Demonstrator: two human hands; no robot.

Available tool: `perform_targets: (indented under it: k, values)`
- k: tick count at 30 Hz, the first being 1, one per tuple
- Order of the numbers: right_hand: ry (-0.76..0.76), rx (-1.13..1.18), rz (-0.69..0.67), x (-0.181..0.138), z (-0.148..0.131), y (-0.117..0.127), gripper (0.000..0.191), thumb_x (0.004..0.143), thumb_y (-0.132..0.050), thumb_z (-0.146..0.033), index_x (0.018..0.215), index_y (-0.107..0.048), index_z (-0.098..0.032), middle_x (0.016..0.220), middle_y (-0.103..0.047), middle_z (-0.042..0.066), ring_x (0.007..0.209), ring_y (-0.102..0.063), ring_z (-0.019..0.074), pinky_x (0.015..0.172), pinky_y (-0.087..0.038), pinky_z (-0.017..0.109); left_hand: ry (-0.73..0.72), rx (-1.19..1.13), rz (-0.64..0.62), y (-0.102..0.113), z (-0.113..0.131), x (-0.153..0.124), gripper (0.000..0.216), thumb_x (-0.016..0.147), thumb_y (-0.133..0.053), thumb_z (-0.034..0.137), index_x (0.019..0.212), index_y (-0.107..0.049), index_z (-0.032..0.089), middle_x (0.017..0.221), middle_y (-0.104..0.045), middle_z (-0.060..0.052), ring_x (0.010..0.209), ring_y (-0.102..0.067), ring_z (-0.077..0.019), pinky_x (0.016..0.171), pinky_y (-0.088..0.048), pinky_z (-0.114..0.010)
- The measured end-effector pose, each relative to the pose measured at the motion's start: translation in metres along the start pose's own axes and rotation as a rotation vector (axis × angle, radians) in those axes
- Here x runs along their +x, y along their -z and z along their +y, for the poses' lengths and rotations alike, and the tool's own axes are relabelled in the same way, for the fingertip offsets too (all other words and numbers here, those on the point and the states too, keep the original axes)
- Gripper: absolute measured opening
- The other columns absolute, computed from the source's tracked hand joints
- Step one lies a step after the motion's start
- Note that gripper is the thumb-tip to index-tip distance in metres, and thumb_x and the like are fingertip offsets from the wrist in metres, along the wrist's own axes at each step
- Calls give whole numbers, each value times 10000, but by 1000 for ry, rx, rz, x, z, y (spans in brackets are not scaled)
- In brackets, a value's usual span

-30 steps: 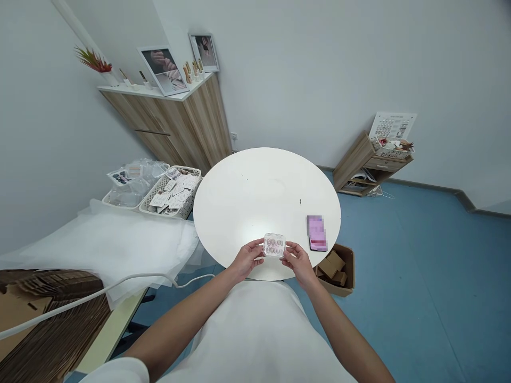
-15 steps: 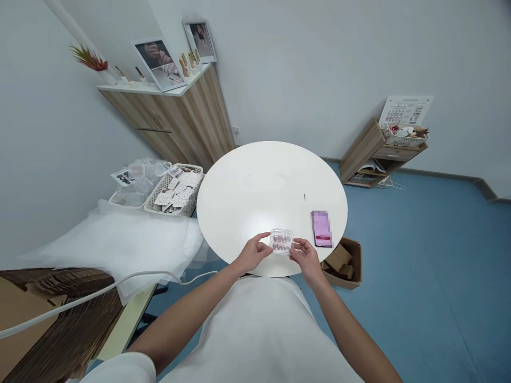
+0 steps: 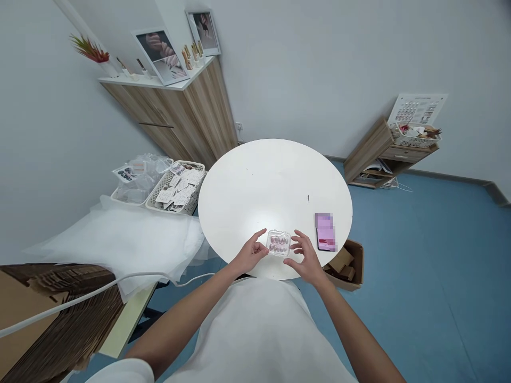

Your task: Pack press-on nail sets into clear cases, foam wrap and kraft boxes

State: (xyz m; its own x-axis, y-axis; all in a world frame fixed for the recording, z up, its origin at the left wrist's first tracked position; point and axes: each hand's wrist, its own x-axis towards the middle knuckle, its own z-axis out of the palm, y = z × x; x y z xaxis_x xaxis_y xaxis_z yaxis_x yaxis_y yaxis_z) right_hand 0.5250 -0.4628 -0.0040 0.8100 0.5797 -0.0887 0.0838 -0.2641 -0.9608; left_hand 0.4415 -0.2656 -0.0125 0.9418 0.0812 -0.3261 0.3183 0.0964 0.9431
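Note:
A clear plastic case (image 3: 278,243) with two rows of pinkish press-on nails lies near the front edge of the round white table (image 3: 271,181). My left hand (image 3: 252,252) is at the case's left side, thumb and forefinger apart, the thumb tip close to its lower left corner. Whether that thumb touches the case I cannot tell. On the other side, my right hand (image 3: 306,258) has its fingers spread, just off the case's right edge, and holds nothing. A phone (image 3: 326,232) with a lit pink screen lies to the right of my right hand.
White baskets, one with cards (image 3: 178,189) and one with clear packaging (image 3: 139,178), stand left of the table. White foam sheets (image 3: 155,234) lie below them. An open carton (image 3: 353,266) sits on the floor at right. Behind are a wooden cabinet (image 3: 171,117) and small shelf (image 3: 369,151).
My right hand has let go of the case and opened beside it. My left fingers have spread from its upper edge. The view has shifted slightly.

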Motion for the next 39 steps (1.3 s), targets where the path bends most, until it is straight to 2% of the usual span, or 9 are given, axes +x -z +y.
perform_targets:
  k: [6, 10, 14, 17, 21, 24, 27, 34, 39]
  values:
    - [84, -100, -94, 16, 6, -11, 521, 606, -684, -268, 1098, -515, -300, 1280, -417, 54, 976, -510, 224, 826, -435, 412, -11, 39, 60, 12, -4, -1, 539, 755, -553, 354, 1256, -411, 214, 708, -529, -3, 644, -469, -98, 635, -361, -233]
    - [133, -112, -90, 25, 12, -26, 477, 651, -641, -256, 1108, -505, -264, 1272, -429, 65, 1064, -476, 228, 857, -443, 408, -7, 114, 102, 20, -5, -2, 517, 780, -512, 373, 1260, -403, 217, 752, -529, -6, 687, -480, -108, 676, -390, -249]
    - [164, -168, -88, 33, 14, -38, 446, 682, -608, -250, 1112, -488, -245, 1287, -417, 78, 1017, -515, 209, 855, -459, 405, -26, 229, 133, 28, -6, -4, 490, 809, -467, 377, 1278, -375, 266, 915, -527, -32, 860, -501, -142, 772, -415, -295]
    - [153, -182, -96, 39, 13, -48, 458, 687, -601, -252, 1126, -475, -251, 1301, -409, 73, 1026, -519, 209, 863, -460, 397, -50, 280, 179, 37, -11, -3, 483, 793, -494, 363, 1260, -397, 286, 1029, -489, -55, 952, -481, -166, 781, -441, -304]
    - [37, -164, -96, 50, 11, -70, 627, 697, -590, -259, 1268, -331, -278, 1269, -446, 61, 1011, -533, 197, 894, -439, 406, -84, 297, 236, 55, -18, 1, 478, 779, -514, 312, 1245, -414, 273, 1011, -478, -55, 864, -503, -140, 745, -480, -300]
    - [-46, -127, -96, 61, 8, -93, 702, 697, -593, -274, 1313, -256, -289, 1212, -495, 49, 1020, -530, 198, 927, -410, 423, -87, 309, 293, 75, -24, 4, 466, 766, -526, 272, 1223, -436, 267, 1001, -489, -49, 828, -514, -129, 733, -494, -298]
    - [-106, -28, -109, 76, 5, -120, 748, 677, -621, -300, 1318, -236, -298, 1277, -428, 54, 1049, -511, 197, 957, -388, 417, -45, 306, 373, 100, -32, 5, 449, 752, -536, 240, 1195, -459, 245, 1006, -503, -52, 802, -522, -123, 718, -502, -296]
    - [-282, 175, -110, 116, 4, -187, 701, 592, -694, -364, 1225, -399, -292, 1213, -371, 59, 1048, -480, 197, 946, -399, 389, 26, 277, 455, 167, -51, 8, 424, 738, -539, 193, 1158, -486, 218, 1024, -501, -66, 787, -531, -124, 697, -510, -292]
    - [-444, 181, -178, 151, 6, -229, 837, 543, -726, -339, 1284, -340, -280, 1117, -417, 42, 1048, -446, 195, 942, -379, 399, 80, 325, 477, 216, -62, 24, 435, 732, -533, 181, 1164, -486, 207, 991, -482, -68, 804, -515, -137, 700, -501, -289]
